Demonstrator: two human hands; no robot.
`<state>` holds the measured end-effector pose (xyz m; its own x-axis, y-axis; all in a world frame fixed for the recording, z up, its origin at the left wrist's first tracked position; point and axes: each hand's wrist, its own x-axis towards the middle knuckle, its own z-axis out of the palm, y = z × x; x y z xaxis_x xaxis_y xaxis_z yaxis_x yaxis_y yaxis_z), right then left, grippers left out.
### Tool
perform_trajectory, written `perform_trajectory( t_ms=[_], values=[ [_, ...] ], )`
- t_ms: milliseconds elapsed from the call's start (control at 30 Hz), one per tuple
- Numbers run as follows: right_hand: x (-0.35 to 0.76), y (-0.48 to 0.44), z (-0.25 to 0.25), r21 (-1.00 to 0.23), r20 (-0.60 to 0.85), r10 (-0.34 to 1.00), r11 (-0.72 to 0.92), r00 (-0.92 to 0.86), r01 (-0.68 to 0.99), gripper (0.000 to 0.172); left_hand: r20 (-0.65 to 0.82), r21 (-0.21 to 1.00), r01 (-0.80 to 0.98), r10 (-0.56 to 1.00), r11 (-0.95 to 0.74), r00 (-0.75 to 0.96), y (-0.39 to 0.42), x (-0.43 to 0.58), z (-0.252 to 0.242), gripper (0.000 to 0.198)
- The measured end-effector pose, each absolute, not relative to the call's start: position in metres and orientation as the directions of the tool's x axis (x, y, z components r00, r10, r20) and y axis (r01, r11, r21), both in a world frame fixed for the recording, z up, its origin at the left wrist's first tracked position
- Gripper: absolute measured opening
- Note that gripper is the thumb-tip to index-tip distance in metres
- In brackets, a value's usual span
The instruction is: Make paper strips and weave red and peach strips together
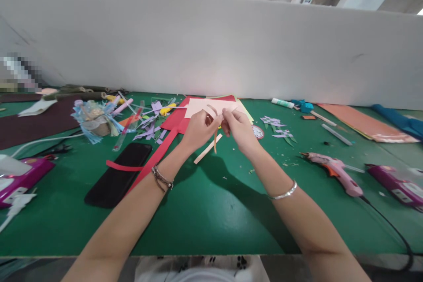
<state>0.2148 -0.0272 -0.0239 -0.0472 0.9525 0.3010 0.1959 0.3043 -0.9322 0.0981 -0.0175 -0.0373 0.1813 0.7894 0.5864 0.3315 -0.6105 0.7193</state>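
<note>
My left hand (201,128) and my right hand (240,129) meet above the middle of the table, fingers pinched and fingertips almost touching. Between them is a narrow tan paper strip (215,142), curled near the left fingers, one end hanging down. The fingers partly hide the rest of it. Below the left hand, a pale straight paper strip (207,150) shows against the table. Behind both hands lie a light pink paper sheet (194,108) and red paper (172,120). A small round dial-like piece (258,132) sits beside the right hand.
Left are a black phone (119,176) under a red strip, purple paper scraps (150,132) and a blue paper bundle (94,119). Right are purple paper flowers (284,134), a glue stick (282,103), a pink glue gun (337,172) and a purple power strip (395,185). A white partition (211,44) stands behind.
</note>
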Motion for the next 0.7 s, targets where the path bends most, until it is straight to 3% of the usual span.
perform_trajectory(
  t_ms=[100, 200, 333, 467, 700],
  values=[
    [0.2146, -0.0273, -0.0223, -0.946, 0.294, 0.956, 0.291, -0.001, 0.146, 0.045, 0.609, 0.654, 0.392, 0.758, -0.647, 0.235, -0.0174, 0.0986, -0.0383, 0.026],
    [0.2143, -0.0285, -0.0211, -0.926, 0.313, 0.949, 0.313, -0.031, 0.213, 0.044, 0.610, 0.645, 0.412, 0.758, -0.644, 0.230, -0.0175, 0.0979, -0.0393, 0.032],
    [0.2148, -0.0285, -0.0242, -0.837, 0.416, 0.905, 0.419, -0.090, 0.351, 0.034, 0.580, 0.724, 0.325, 0.792, -0.608, 0.190, -0.0169, 0.0969, -0.0403, 0.036],
    [0.2151, -0.0283, -0.0267, -0.804, 0.460, 0.882, 0.463, -0.104, 0.373, 0.033, 0.499, 0.837, 0.146, 0.845, -0.528, 0.195, -0.0155, 0.0986, -0.0409, 0.037],
    [0.2139, -0.0307, -0.0217, -0.852, 0.380, 0.918, 0.396, -0.116, 0.342, 0.034, 0.487, 0.866, 0.043, 0.860, -0.498, 0.155, -0.0192, 0.1005, -0.0376, 0.035]
  ],
)
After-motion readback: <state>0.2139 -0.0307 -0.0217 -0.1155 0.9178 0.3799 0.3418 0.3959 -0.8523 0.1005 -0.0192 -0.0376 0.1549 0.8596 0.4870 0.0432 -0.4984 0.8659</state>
